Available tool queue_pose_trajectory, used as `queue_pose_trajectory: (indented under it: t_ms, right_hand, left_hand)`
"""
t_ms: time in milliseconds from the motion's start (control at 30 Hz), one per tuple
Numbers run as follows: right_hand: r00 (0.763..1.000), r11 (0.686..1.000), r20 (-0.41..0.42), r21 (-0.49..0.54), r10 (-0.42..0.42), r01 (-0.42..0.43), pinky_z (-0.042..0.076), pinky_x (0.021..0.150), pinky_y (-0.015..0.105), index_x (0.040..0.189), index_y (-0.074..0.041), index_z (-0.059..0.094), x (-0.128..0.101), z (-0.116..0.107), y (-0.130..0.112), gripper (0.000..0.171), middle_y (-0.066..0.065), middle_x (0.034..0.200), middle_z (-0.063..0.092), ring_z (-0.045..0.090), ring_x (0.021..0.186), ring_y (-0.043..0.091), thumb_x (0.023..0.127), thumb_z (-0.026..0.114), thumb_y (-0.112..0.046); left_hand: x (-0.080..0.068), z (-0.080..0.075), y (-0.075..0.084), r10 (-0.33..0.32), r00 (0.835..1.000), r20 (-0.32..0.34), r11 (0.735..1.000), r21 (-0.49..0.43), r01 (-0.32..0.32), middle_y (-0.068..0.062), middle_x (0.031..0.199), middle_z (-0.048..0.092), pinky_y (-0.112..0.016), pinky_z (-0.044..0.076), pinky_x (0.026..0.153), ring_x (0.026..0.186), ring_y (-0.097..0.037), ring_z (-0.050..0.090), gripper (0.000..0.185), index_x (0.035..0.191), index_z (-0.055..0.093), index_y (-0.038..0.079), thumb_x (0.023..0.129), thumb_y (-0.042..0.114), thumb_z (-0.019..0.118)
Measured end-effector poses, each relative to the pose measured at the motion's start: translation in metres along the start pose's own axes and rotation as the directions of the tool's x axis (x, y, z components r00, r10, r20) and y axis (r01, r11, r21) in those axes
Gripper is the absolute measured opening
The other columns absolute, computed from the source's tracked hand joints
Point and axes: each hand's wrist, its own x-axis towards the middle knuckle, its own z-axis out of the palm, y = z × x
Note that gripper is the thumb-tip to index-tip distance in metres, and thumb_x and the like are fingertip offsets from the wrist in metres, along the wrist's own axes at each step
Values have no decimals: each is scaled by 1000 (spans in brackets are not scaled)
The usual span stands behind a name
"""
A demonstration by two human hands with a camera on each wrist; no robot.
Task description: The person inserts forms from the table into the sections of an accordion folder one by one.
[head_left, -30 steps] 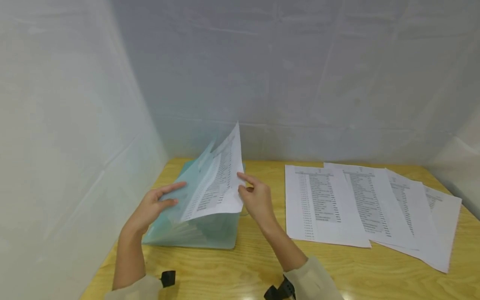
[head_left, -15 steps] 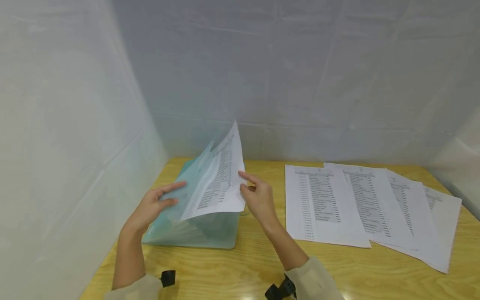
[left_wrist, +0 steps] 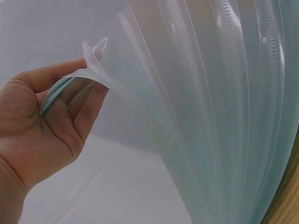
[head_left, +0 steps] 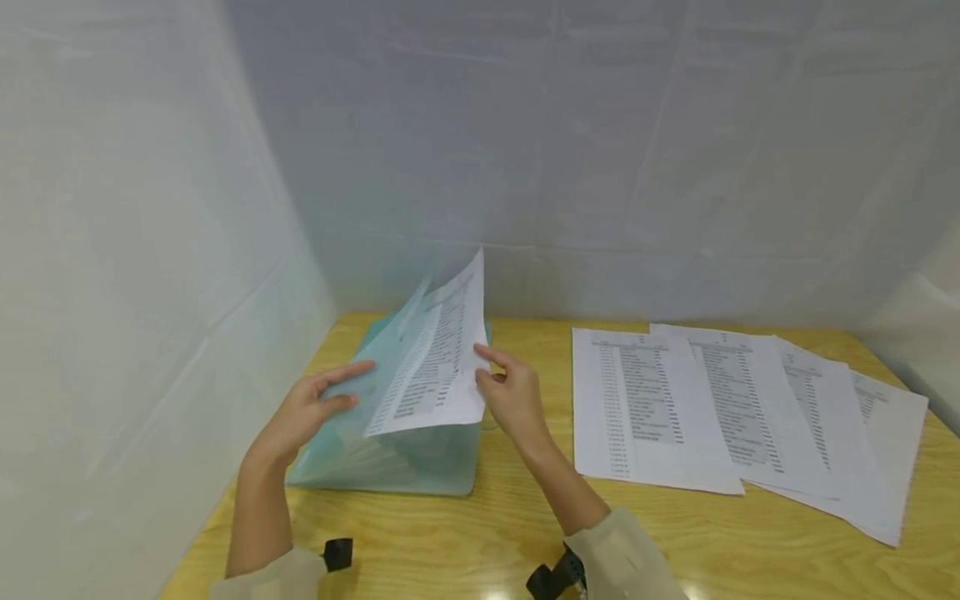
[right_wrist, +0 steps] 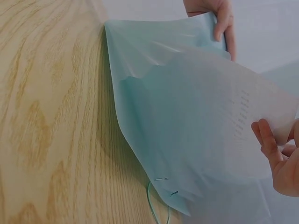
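Note:
A teal expanding file folder (head_left: 420, 462) stands open on the left of the wooden table (head_left: 480, 533). My left hand (head_left: 358, 385) pinches its front cover and dividers between thumb and fingers, holding a pocket open. In the left wrist view that hand (left_wrist: 91, 74) grips the edge of the translucent dividers (left_wrist: 224, 116). My right hand (head_left: 480, 364) pinches the right edge of a printed sheet (head_left: 435, 358) that stands tilted in the folder's mouth. The right wrist view shows the sheet (right_wrist: 224, 116) over the folder (right_wrist: 140, 93), my right hand (right_wrist: 275, 149) at its edge, and my left hand's fingers (right_wrist: 219, 18) at the top.
Several printed sheets (head_left: 652, 400) lie fanned out on the right half of the table. White fabric walls (head_left: 150, 250) close in the left side and the back. A thin elastic cord (right_wrist: 152, 205) hangs from the folder's corner.
The sheet has shifted very slightly in the folder's mouth with my right hand. My left hand has stayed where it was.

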Motion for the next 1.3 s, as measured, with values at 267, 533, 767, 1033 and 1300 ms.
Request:
queue_pose_trajectory:
  t_ms: [267,533,767,1033,1300]
  right_hand:
    - [999,1000,30,-1,16,-16,30,37,17,120,-4,60,1,3,1,35,17,117,58,63,66,17,86,57,-1]
    - [997,999,70,15,34,-35,27,35,16,121,-2,59,-2,-2,-10,35,21,113,59,52,47,13,86,57,-1]
    - [994,998,81,-6,67,-67,24,36,18,119,-3,62,5,-3,-1,34,19,105,62,32,37,7,85,57,-2]
    - [988,994,107,19,107,-110,24,35,18,121,-5,60,6,0,6,35,17,105,63,29,36,6,86,57,-4]
    - [990,994,95,1,108,-109,26,37,18,120,-4,61,9,9,8,35,15,104,62,31,39,7,85,58,-4]
  left_hand:
    - [0,-1,0,8,1000,1,1000,-1,-8,-18,140,36,-53,20,101,134,-31,16,43,133,44,-5,91,-1,51]
    - [-1,-1,3,12,1000,1,1000,2,-12,-17,140,37,-51,23,100,133,-30,17,43,133,45,-4,91,0,52]
    - [0,-2,-1,22,1000,19,1000,12,-22,-17,139,38,-52,24,99,133,-30,18,42,133,45,-4,91,0,52]
    - [0,0,1,40,999,27,999,20,-41,-17,139,38,-52,26,98,133,-32,19,42,133,45,-4,91,2,52]
    - [1,0,-1,18,1000,23,1000,2,-18,-18,140,37,-53,23,100,133,-31,17,43,133,45,-4,91,0,52]
